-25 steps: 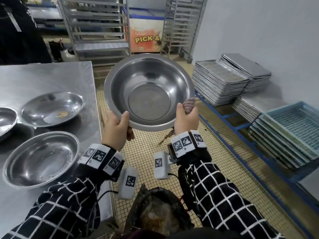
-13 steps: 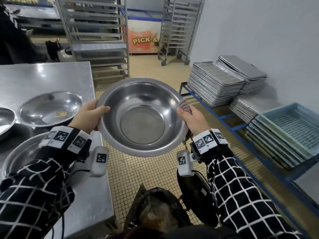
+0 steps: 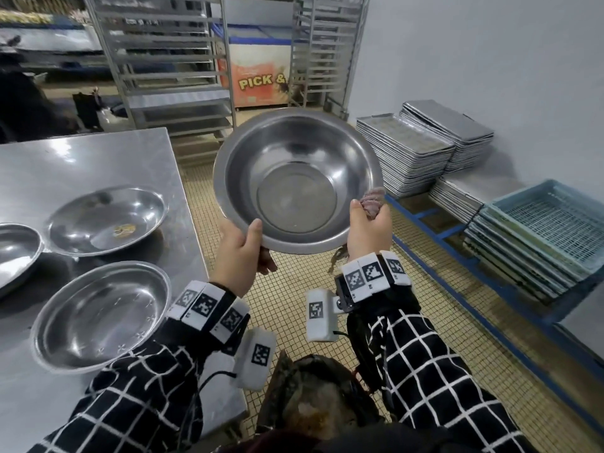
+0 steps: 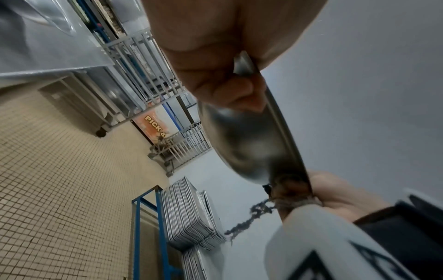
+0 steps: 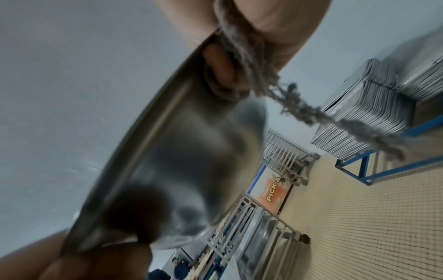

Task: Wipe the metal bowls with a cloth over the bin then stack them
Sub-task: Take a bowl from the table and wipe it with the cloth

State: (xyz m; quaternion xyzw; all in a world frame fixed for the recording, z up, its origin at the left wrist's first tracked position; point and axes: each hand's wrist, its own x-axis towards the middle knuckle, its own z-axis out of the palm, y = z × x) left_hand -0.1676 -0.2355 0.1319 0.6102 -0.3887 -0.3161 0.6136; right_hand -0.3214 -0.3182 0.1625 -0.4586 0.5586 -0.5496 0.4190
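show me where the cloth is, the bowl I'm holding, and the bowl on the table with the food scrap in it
cloth (image 3: 372, 204): head view, bunched end above the right fist.
held bowl (image 3: 295, 199): head view, flat inner bottom.
scrap bowl (image 3: 81, 223): head view, inner wall left of the yellow scrap.

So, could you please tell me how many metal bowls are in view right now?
4. One bowl is held up in both hands. Three sit on the table: a near one, a far one, and one cut off at the left edge. More may lie outside the frame.
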